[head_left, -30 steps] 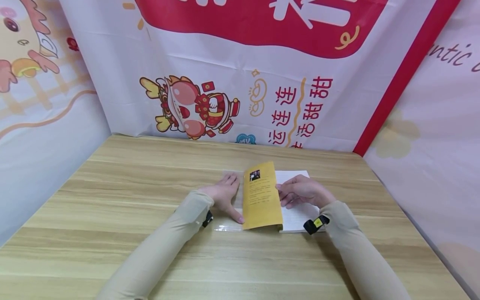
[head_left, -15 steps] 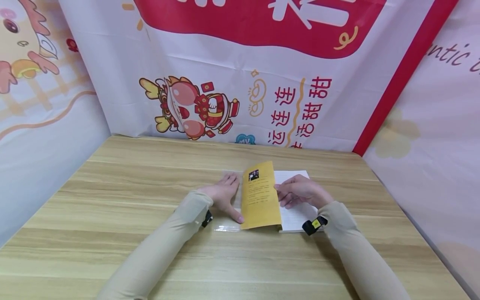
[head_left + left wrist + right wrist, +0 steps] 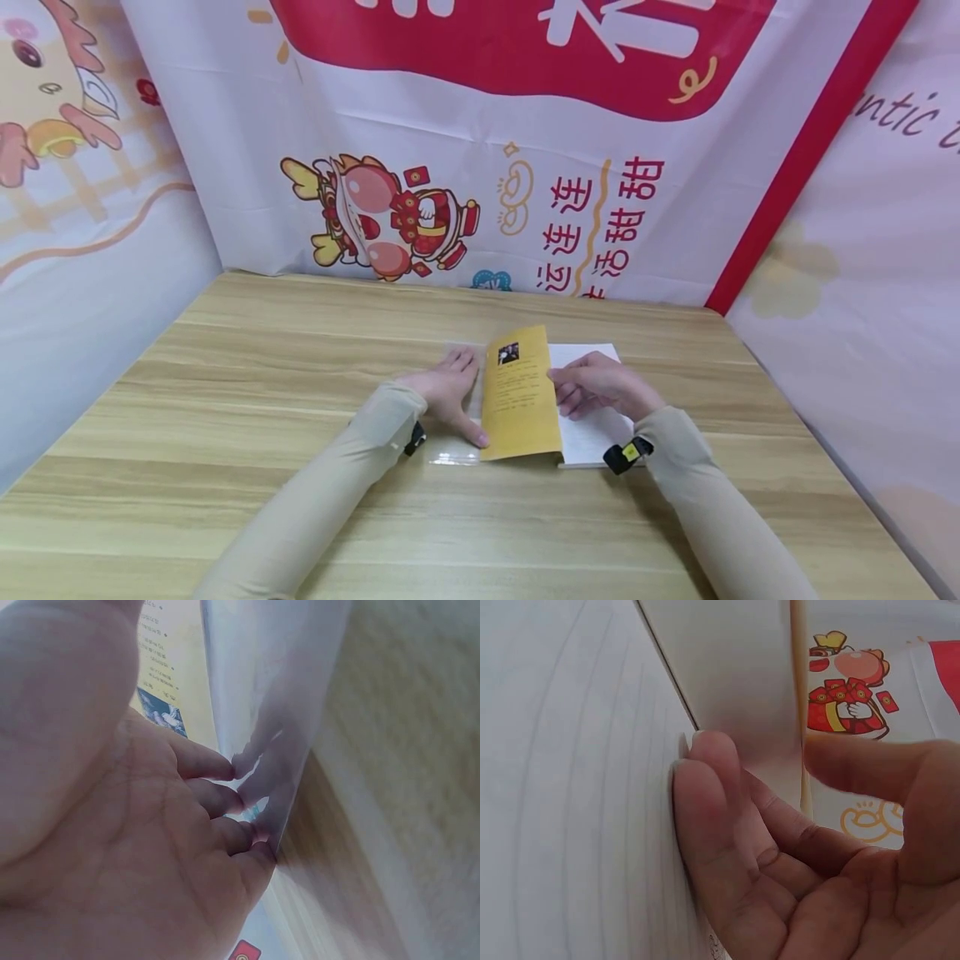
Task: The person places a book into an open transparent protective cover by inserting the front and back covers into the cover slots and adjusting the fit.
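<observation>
Left side of the frame: pale cloth wall (image 3: 97, 333) with a soft cartoon print, smooth fabric. Below it, a wood-grain tabletop (image 3: 150, 467), light brown streaks, slight sheen, runs across to the right. Beige stretchy sleeve (image 3: 322, 487) comes up from lower left, black strap (image 3: 415, 438) at the wrist. Left hand (image 3: 448, 393), centre of frame, fingers extended and close together, thumb spread apart from them; it rests on a clear, glossy plastic sheet (image 3: 454, 457) with glare along its near edge, thumb tip touching the lower left corner of the yellow cover (image 3: 522, 408). Cover is thin, roughly rectangular, a bit curved, lifted at a tilt just right of centre; small dark photo (image 3: 508, 353) and fine printed lines on it. Just right of it, white pages (image 3: 588, 442), flat, faintly ruled. Right hand (image 3: 603, 387) lies over the pages, thumb and curled fingers pinching the cover's right edge, fingertips against the paper in the right wrist view. Right strap (image 3: 628, 452), black with a yellow patch; matching right sleeve (image 3: 731, 500) at lower right. Behind, creased white banner (image 3: 450, 108), red stripe (image 3: 810, 167) slanting at upper right.
</observation>
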The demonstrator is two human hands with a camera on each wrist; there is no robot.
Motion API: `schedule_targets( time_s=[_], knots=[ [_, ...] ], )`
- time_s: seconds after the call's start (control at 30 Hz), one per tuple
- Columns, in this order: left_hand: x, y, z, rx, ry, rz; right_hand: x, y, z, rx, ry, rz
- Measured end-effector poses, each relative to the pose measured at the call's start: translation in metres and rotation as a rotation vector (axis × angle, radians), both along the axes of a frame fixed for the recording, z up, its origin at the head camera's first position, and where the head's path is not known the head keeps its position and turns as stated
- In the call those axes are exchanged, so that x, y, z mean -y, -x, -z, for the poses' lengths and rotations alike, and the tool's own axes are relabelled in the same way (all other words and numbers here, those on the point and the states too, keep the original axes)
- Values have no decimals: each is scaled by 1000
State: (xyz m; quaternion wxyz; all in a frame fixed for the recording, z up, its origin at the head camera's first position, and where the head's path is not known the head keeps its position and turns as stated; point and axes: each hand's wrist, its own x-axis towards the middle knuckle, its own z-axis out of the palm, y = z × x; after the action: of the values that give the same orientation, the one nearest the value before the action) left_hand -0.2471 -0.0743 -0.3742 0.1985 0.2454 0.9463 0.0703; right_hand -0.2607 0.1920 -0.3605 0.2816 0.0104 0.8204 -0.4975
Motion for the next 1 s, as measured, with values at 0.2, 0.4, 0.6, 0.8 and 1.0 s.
schedule_targets(
  time_s=[0.2, 0.4, 0.6, 0.8, 1.0],
  knots=[
    [-1, -1, 0, -8, 2, 3, 0, 0, 3, -9, -30, 22],
    [-1, -3, 0, -12, -2, 4, 0, 1, 7, -19, -31, 28],
    [0, -3, 0, -14, -8, 0, 2, 0, 7, -38, -18, 12],
    [1, -4, 0, -27, -17, 12, 4, -3, 6, -60, -21, 20],
    [2, -5, -2, -28, -22, 23, 9, -4, 9, -98, -74, 34]
  ],
)
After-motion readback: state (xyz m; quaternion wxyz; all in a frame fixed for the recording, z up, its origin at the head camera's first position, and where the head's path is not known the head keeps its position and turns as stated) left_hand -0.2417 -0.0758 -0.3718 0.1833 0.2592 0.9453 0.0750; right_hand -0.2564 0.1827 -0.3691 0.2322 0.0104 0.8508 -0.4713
